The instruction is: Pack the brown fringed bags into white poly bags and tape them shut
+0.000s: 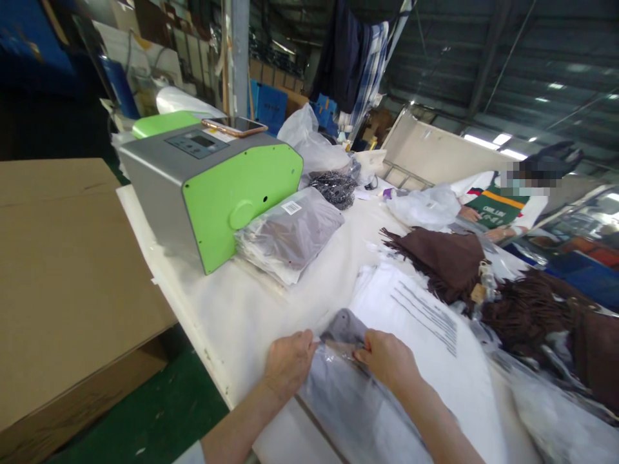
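A grey plastic bag (355, 393) lies on the white table in front of me, its dark end pointing away. My left hand (290, 361) pinches the bag's left edge near that end. Across from it, my right hand (389, 357) has its fingers closed on the right edge. Something dark grey (344, 325) shows between and beyond my hands; whether it is inside the bag or part of it, I cannot tell. Just right of the bag is a white printed sheet or sack (425, 316) with dark lines of text.
A green and grey machine (242, 187) carries a phone (235, 125). Beside it lies a stack of packed grey bags (294, 232) with a barcode label. Brown fringed bags (440, 258) cover the right side. A co-worker (498, 203) stands beyond. A cardboard box (62, 277) is at left.
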Motion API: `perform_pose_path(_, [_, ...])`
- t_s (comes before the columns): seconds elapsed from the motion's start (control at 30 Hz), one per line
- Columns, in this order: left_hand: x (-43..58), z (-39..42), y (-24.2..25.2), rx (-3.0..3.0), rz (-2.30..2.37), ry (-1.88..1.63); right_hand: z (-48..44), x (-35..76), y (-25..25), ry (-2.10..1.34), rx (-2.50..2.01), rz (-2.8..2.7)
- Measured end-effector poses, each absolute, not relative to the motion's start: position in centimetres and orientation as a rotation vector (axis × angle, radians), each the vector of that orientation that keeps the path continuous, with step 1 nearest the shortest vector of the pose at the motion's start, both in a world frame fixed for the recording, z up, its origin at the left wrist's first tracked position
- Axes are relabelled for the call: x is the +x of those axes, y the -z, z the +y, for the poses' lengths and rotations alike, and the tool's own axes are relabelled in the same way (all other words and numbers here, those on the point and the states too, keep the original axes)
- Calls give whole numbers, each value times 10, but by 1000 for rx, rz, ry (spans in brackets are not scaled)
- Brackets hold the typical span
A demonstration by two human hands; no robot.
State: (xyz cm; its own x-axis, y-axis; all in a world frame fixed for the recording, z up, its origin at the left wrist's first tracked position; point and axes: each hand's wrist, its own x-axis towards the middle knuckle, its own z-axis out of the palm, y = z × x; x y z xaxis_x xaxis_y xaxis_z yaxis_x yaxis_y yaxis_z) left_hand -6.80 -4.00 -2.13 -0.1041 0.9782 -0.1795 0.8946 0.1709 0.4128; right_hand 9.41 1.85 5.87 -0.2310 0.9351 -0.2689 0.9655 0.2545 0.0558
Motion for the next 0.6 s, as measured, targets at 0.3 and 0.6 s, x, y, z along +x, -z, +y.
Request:
perform_pose_path(0.3, [-66, -40, 14, 1789, 2074, -262, -79, 77, 45, -394, 1244, 3594])
perform_pose_path(0.6, [-75, -65, 13, 1740, 2173, -616, -36, 208, -3, 161, 2279, 2744])
